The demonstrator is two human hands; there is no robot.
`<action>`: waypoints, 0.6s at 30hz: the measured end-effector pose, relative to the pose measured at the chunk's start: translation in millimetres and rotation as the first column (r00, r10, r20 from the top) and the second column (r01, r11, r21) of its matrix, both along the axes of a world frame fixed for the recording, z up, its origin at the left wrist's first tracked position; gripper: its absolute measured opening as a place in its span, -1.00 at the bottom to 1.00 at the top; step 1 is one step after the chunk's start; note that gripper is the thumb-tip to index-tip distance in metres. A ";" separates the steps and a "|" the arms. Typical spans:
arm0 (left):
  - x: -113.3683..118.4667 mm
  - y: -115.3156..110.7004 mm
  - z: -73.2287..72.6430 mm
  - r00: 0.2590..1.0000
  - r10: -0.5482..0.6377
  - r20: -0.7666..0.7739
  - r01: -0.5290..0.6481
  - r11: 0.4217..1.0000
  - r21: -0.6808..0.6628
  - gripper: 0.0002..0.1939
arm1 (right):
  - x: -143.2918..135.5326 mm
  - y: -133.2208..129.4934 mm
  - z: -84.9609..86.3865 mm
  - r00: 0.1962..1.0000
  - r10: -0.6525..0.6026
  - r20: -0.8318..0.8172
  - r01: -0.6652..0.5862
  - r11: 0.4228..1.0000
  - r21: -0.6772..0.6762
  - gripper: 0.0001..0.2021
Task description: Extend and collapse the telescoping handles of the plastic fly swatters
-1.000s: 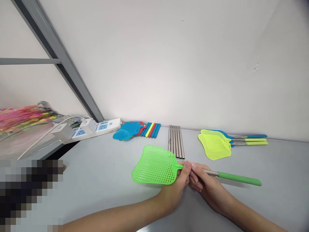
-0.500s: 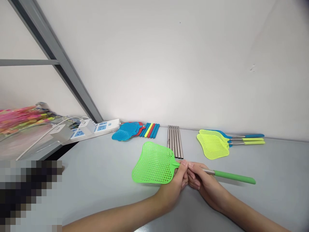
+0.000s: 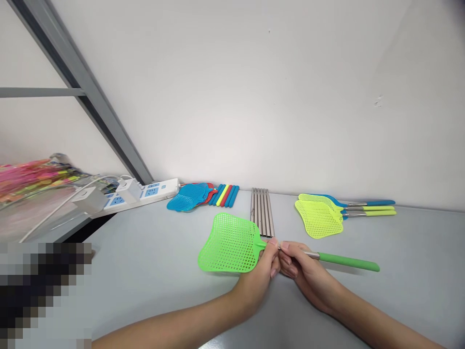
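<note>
Both hands hold a green fly swatter above the grey table. My left hand is closed around its neck, just right of the mesh head. My right hand pinches the metal rod close by, thumb near the left thumb. A short bit of rod shows between the two hands. The green grip sticks out to the right past my right hand. Behind the hands lies a row of metal tubes. The inner fingers of both hands are partly hidden.
Several coloured grips lie beside blue and red swatter heads at the back left. Yellow and blue swatters with handles rest at the back right. A power strip with chargers sits at the left edge, against a metal frame.
My hands have moved slightly apart, opening a small gap between the thumbs where the rod shows. The view has shifted a little.
</note>
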State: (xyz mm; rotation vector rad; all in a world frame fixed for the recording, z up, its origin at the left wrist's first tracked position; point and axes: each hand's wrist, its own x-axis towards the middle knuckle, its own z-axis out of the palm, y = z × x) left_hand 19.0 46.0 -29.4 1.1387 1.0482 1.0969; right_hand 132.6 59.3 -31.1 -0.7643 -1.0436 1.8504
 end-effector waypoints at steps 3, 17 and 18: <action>0.2 1.2 -1.3 1.000 -0.001 0.014 0.001 1.000 0.009 -0.47 | 0.0 -0.3 0.3 1.000 0.009 -0.029 -0.010 1.000 -0.023 -0.66; 5.9 6.0 -4.7 0.961 0.073 0.266 -0.054 0.995 -0.078 -0.54 | -0.9 2.4 -0.8 0.986 -0.094 -0.134 0.069 0.981 -0.183 -0.65; 6.6 6.1 -4.3 0.954 0.082 0.289 -0.056 0.994 -0.097 -0.55 | -1.5 1.9 -0.8 0.983 -0.113 -0.147 0.083 0.977 -0.195 -0.65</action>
